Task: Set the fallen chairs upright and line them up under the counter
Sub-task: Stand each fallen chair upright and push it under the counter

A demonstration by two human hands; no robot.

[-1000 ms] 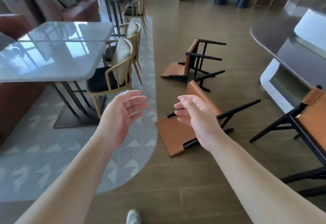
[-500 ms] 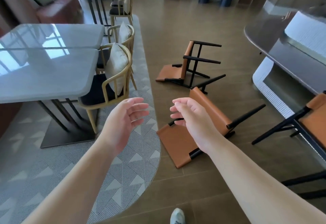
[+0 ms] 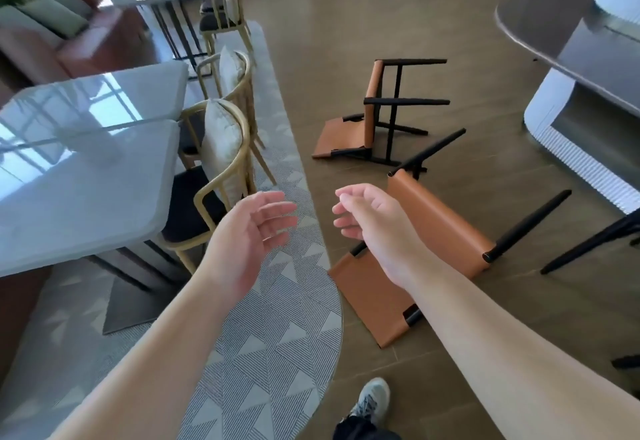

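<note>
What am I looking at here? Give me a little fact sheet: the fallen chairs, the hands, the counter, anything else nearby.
near fallen chair: tan seat, black legs, lying on its back on the floor
far fallen chair: same kind, also tipped over
left hand: open, holds nothing
right hand: fingers loosely curled, holds nothing, above the near chair
counter: dark top, at right
dining table: pale top, at left
rug: patterned, under the table

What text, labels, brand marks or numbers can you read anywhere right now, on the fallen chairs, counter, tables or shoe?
None: no readable text in the head view.
Near fallen chair: plain tan panels, no label visible.
Far fallen chair: none visible.
Counter: no sign or lettering.
Grey tables: only reflections.
Shoe: any marking too blurred to read.
</note>
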